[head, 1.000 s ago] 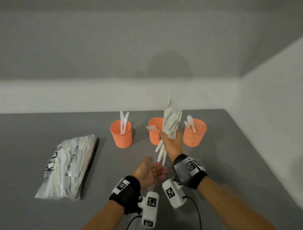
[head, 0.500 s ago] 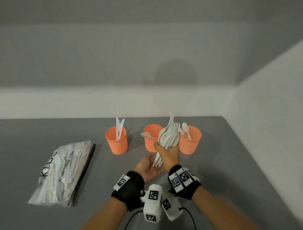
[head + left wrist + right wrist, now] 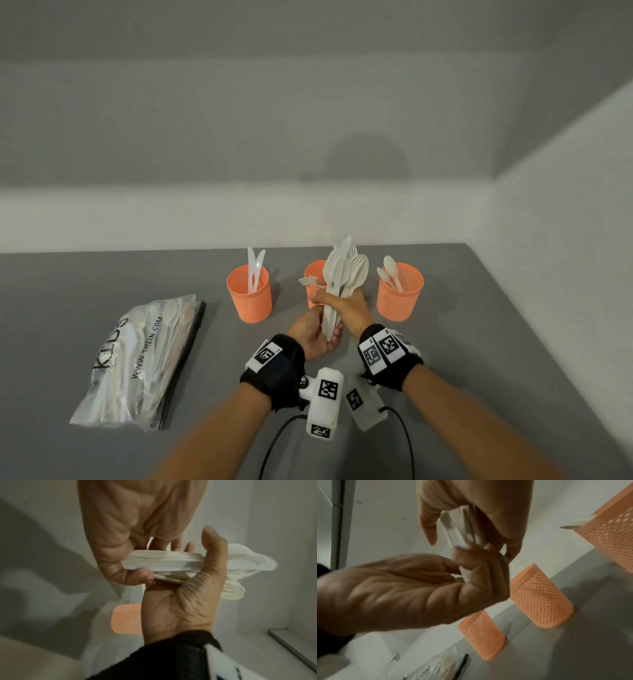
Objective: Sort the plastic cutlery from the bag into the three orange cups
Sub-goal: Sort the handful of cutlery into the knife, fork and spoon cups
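Note:
My right hand point(image 3: 344, 303) grips a bundle of white plastic cutlery point(image 3: 346, 274) upright, spoon bowls at the top, in front of the middle orange cup point(image 3: 313, 270). Just below it, my left hand point(image 3: 323, 330) pinches the lower handle ends; its thumb point(image 3: 135, 574) presses on the cutlery handles point(image 3: 164, 561). The left cup point(image 3: 249, 298) holds knives, the middle cup forks, and the right cup point(image 3: 399, 296) spoons. The clear bag point(image 3: 147, 356) with more cutlery lies flat on the left. In the right wrist view the cutlery bundle point(image 3: 464, 531) sits in my right hand point(image 3: 471, 507).
The grey table point(image 3: 479, 342) meets a white wall at the back and another close on the right. Cables from the wrist cameras point(image 3: 325, 401) hang below my forearms. The three cups stand in a row, seen as the mesh cups point(image 3: 541, 599) in the right wrist view.
My right hand has brought the bundle down and closer to me. My left hand, open with palm up a second ago, has risen and taken hold of the handle ends.

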A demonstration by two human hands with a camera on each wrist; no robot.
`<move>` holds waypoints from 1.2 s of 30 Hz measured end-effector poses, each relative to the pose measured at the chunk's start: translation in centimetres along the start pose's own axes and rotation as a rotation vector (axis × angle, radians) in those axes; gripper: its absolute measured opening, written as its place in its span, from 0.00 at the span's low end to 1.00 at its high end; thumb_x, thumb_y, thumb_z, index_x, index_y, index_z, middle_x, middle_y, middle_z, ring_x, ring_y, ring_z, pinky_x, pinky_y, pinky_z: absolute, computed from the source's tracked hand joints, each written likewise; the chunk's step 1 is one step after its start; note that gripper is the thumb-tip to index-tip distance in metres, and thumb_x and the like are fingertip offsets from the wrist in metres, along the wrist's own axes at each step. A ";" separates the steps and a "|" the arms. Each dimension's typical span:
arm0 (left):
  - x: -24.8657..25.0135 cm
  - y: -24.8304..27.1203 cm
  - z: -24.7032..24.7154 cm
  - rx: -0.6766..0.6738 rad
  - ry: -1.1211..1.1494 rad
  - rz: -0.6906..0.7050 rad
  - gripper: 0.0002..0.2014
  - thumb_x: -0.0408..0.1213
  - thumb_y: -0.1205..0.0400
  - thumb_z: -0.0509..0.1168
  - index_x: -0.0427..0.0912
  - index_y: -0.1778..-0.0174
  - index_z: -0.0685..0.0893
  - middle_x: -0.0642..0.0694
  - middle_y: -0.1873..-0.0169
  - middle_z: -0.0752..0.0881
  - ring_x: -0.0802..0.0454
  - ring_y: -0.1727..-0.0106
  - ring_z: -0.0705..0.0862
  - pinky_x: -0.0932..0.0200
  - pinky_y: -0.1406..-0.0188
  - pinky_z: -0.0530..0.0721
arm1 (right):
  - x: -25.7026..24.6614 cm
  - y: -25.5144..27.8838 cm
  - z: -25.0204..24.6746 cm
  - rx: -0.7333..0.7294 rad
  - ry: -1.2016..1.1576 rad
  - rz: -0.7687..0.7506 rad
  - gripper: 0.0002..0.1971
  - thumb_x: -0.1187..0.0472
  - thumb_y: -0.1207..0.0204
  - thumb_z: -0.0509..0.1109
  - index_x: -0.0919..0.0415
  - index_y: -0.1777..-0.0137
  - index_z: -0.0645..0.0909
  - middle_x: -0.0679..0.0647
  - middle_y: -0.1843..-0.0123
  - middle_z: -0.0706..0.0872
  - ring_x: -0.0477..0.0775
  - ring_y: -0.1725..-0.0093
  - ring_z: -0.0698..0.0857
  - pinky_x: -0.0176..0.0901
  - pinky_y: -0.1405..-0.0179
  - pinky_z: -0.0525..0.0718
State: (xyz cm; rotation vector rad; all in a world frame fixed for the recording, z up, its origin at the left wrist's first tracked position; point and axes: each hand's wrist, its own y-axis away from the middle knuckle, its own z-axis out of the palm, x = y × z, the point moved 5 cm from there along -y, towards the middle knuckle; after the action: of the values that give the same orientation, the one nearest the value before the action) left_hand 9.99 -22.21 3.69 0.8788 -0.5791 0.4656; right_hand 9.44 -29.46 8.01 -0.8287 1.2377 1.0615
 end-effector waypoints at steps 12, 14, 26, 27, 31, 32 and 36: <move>3.2 1.4 -0.8 0.116 -0.477 0.071 0.17 0.41 0.14 0.52 0.40 0.65 0.77 0.45 0.73 0.77 0.56 0.81 0.76 0.70 0.85 0.73 | 0.4 -1.9 0.1 0.073 -0.059 0.149 0.04 0.72 0.30 0.71 0.68 0.56 0.79 0.52 0.79 0.85 0.46 0.78 0.85 0.35 0.75 0.84; 5.2 1.7 -1.9 0.239 -0.610 0.233 0.10 0.36 0.15 0.55 0.40 0.60 0.77 0.46 0.71 0.77 0.55 0.75 0.75 0.66 0.79 0.74 | 0.6 -2.4 -0.4 0.105 -0.116 0.168 0.04 0.72 0.28 0.70 0.66 0.60 0.78 0.51 0.83 0.80 0.46 0.84 0.80 0.36 0.80 0.81; 12.6 1.8 -1.0 0.307 -0.662 0.758 0.06 0.34 0.19 0.65 0.37 0.49 0.82 0.47 0.65 0.82 0.57 0.67 0.77 0.81 0.81 0.71 | 3.0 -1.9 1.4 -0.268 0.011 0.304 0.03 0.61 0.24 0.71 0.57 0.58 0.80 0.51 0.71 0.80 0.43 0.79 0.78 0.34 0.79 0.77; 12.8 1.7 -1.0 0.307 -0.655 0.766 0.02 0.33 0.20 0.66 0.39 0.54 0.81 0.49 0.67 0.81 0.58 0.68 0.76 0.80 0.81 0.71 | 3.1 -1.8 1.4 -0.274 -0.005 0.316 0.04 0.59 0.24 0.71 0.57 0.57 0.80 0.51 0.71 0.80 0.43 0.78 0.79 0.34 0.78 0.77; 13.8 1.9 -1.1 0.343 -0.586 0.805 0.07 0.35 0.18 0.64 0.45 0.63 0.78 0.50 0.69 0.80 0.56 0.70 0.76 0.69 0.75 0.75 | 3.3 -1.3 1.0 -0.248 -0.063 0.338 0.07 0.54 0.22 0.68 0.57 0.56 0.79 0.48 0.75 0.81 0.44 0.78 0.78 0.36 0.77 0.78; 14.0 1.9 -1.2 0.357 -0.558 0.814 0.06 0.36 0.18 0.63 0.45 0.61 0.77 0.49 0.69 0.80 0.55 0.70 0.76 0.66 0.73 0.75 | 3.4 -1.3 1.0 -0.248 -0.076 0.333 0.07 0.54 0.22 0.67 0.57 0.56 0.79 0.49 0.75 0.81 0.45 0.78 0.78 0.36 0.78 0.78; 13.9 1.7 -1.5 0.369 -0.509 0.803 0.06 0.38 0.16 0.60 0.39 0.49 0.76 0.49 0.65 0.81 0.54 0.67 0.79 0.63 0.68 0.76 | 3.7 -1.5 1.1 -0.260 -0.068 0.307 0.05 0.54 0.23 0.69 0.56 0.54 0.79 0.49 0.73 0.81 0.45 0.78 0.77 0.36 0.78 0.78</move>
State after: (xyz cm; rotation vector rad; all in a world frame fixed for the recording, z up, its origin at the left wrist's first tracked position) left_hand 19.86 -18.08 12.83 1.1075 -1.3594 1.1130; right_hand 11.25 -28.29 4.47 -0.8054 1.2092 1.5111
